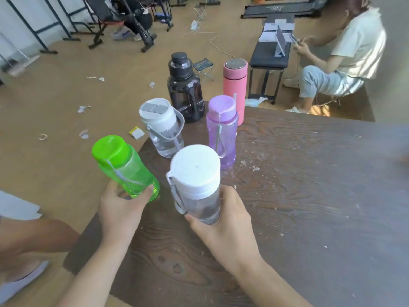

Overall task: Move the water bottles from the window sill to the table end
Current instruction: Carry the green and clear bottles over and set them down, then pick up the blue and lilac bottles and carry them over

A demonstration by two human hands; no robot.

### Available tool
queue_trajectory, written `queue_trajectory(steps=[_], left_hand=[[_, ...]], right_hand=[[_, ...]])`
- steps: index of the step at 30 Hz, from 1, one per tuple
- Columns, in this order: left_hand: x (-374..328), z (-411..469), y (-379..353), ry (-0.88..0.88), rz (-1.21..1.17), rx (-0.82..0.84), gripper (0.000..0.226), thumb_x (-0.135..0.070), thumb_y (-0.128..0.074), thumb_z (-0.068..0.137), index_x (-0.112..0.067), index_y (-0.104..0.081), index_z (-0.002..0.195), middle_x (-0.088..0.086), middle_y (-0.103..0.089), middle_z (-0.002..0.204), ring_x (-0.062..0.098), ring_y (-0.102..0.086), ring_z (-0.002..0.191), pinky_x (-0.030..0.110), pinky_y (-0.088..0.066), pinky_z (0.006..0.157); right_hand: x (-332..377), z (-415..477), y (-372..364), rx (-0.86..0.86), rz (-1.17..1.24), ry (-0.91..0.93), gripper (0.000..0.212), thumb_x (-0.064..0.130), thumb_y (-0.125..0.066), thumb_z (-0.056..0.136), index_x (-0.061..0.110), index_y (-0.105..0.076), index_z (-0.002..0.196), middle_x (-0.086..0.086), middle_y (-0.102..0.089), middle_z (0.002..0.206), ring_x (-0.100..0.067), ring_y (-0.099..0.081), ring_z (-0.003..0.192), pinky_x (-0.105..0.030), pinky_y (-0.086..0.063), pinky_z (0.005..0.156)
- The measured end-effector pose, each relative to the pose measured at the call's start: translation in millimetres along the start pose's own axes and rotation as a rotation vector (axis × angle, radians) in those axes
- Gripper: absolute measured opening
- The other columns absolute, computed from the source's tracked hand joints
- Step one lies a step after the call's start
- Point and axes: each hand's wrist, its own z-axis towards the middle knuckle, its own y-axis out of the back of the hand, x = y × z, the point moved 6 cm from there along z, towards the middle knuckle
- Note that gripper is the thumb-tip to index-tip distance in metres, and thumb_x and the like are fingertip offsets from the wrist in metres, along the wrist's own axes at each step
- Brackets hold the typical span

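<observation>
My left hand (120, 212) grips a green bottle (125, 168) near its base, tilted over the table's left edge. My right hand (225, 220) holds a clear bottle with a white cap (195, 185) upright above the dark wooden table (309, 185). Standing at the table's far end are a clear bottle with a grey handle (162, 127), a purple bottle (222, 129), a large black bottle (184, 89) and a pink flask (235, 85).
A person sits on a stool at the back right beside a black bench (269, 56). Exercise machines (124, 21) stand at the back left. Paper scraps litter the tan floor (66, 96). Someone's leg and slipper (20, 278) are at the lower left.
</observation>
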Motion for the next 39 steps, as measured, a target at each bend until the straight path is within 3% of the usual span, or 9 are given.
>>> queue_trajectory(steps=[5,10,15,17,19,22,25,31,39], left_hand=[[5.0,7.4,-2.7,0.018,-0.036,0.044,0.045,-0.040,-0.088,0.062,-0.037,-0.070,0.103,-0.011,-0.083,0.098,0.012,-0.081,0.095,0.053,-0.062,0.096],[5.2,1.5,-2.6,-0.023,-0.017,0.044,0.049,-0.016,-0.091,0.078,-0.025,-0.063,0.116,-0.017,-0.076,0.098,-0.022,-0.068,0.078,0.037,-0.057,0.092],[14.9,-29.1,8.3,0.003,-0.052,-0.030,0.055,-0.027,-0.085,0.088,-0.023,-0.061,0.137,-0.004,-0.073,0.126,0.007,-0.073,0.112,0.033,-0.053,0.097],[15.4,-57.7,19.0,-0.062,0.049,-0.142,0.032,-0.029,-0.078,0.094,-0.021,-0.069,0.124,0.006,-0.073,0.116,0.017,-0.071,0.098,0.032,-0.054,0.091],[8.6,-90.0,16.7,-0.148,0.062,-0.143,0.017,-0.034,-0.072,0.092,-0.021,-0.074,0.103,0.003,-0.074,0.090,0.013,-0.065,0.081,0.015,-0.049,0.078],[-11.8,-136.7,-13.5,-0.273,0.053,0.014,0.017,-0.036,-0.067,0.085,-0.022,-0.077,0.082,-0.003,-0.069,0.081,0.014,-0.060,0.067,0.006,-0.042,0.061],[-37.4,-178.5,-57.0,-0.397,0.031,0.193,0.012,-0.035,-0.068,0.084,-0.031,-0.079,0.086,-0.010,-0.069,0.075,0.010,-0.059,0.059,0.009,-0.046,0.064],[-98.1,-237.4,-168.2,-0.487,-0.024,0.464,0.044,-0.032,-0.079,0.083,-0.027,-0.076,0.126,-0.023,-0.072,0.123,-0.005,-0.070,0.112,0.008,-0.050,0.096],[-201.4,-371.8,-363.6,-0.506,-0.072,0.798,0.057,-0.045,-0.071,0.086,-0.030,-0.067,0.142,-0.027,-0.063,0.141,0.000,-0.063,0.133,0.034,-0.052,0.113]], right_hand=[[0.9,1.8,-8.8,-0.031,-0.034,0.014,0.058,0.046,-0.084,0.071,0.026,-0.052,0.116,0.010,-0.061,0.111,-0.014,-0.059,0.112,-0.036,-0.053,0.092],[-1.2,-5.1,-15.1,-0.026,-0.047,0.024,0.060,0.044,-0.083,0.073,0.027,-0.051,0.120,0.010,-0.060,0.114,-0.013,-0.055,0.114,-0.031,-0.050,0.094],[-4.9,-9.2,-19.3,-0.061,-0.086,0.081,0.066,0.043,-0.083,0.075,0.023,-0.050,0.128,0.007,-0.057,0.120,-0.014,-0.051,0.119,-0.028,-0.047,0.097],[-9.6,-10.0,-20.9,-0.028,-0.090,0.105,0.072,0.041,-0.083,0.078,0.023,-0.046,0.137,0.008,-0.053,0.127,-0.012,-0.047,0.124,-0.025,-0.044,0.102],[-16.3,-11.6,-18.4,0.069,-0.085,0.121,0.084,0.035,-0.083,0.081,0.024,-0.036,0.149,0.009,-0.048,0.137,-0.010,-0.042,0.134,-0.025,-0.039,0.112],[-35.0,-14.9,9.8,0.169,-0.142,0.098,0.093,0.029,-0.080,0.087,0.023,-0.022,0.160,0.009,-0.038,0.151,-0.014,-0.039,0.144,-0.027,-0.032,0.122],[-59.2,-15.6,66.1,0.100,-0.183,0.039,0.083,0.026,-0.079,0.088,0.023,-0.031,0.156,0.011,-0.045,0.145,-0.011,-0.042,0.141,-0.033,-0.035,0.121],[-119.7,-16.6,195.3,-0.137,-0.159,-0.081,0.064,0.024,-0.079,0.088,0.020,-0.049,0.144,0.018,-0.048,0.126,-0.016,-0.056,0.125,-0.039,-0.048,0.110],[-268.3,-53.2,419.1,-0.498,-0.285,-0.292,0.049,0.018,-0.078,0.088,0.010,-0.057,0.132,-0.004,-0.058,0.125,-0.024,-0.050,0.126,-0.028,-0.039,0.102]])
